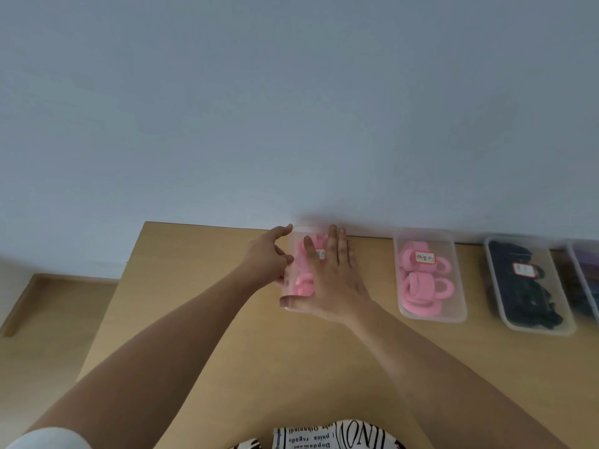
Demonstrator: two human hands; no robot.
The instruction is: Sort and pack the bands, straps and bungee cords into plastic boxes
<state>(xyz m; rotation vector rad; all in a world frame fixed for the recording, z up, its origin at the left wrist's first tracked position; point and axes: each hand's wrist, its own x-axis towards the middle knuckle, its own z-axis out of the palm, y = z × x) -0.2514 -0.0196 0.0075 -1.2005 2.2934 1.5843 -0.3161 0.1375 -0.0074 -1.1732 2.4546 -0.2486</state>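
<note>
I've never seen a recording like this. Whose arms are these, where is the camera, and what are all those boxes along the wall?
There is no robot here: these are a person's two bare arms, filmed by one wide-angle camera worn on the head, looking forward and down. That is why the arms reach in from the bottom of the picture.

On the wooden table, against the wall, stands a row of clear plastic boxes with small labels. The left hand touches the side of the leftmost box, which holds pink bands, while the right hand lies flat on top of it with straight fingers. Next to it is a second box of pink bands, then a box of dark straps, and another box cut off at the edge.
</note>
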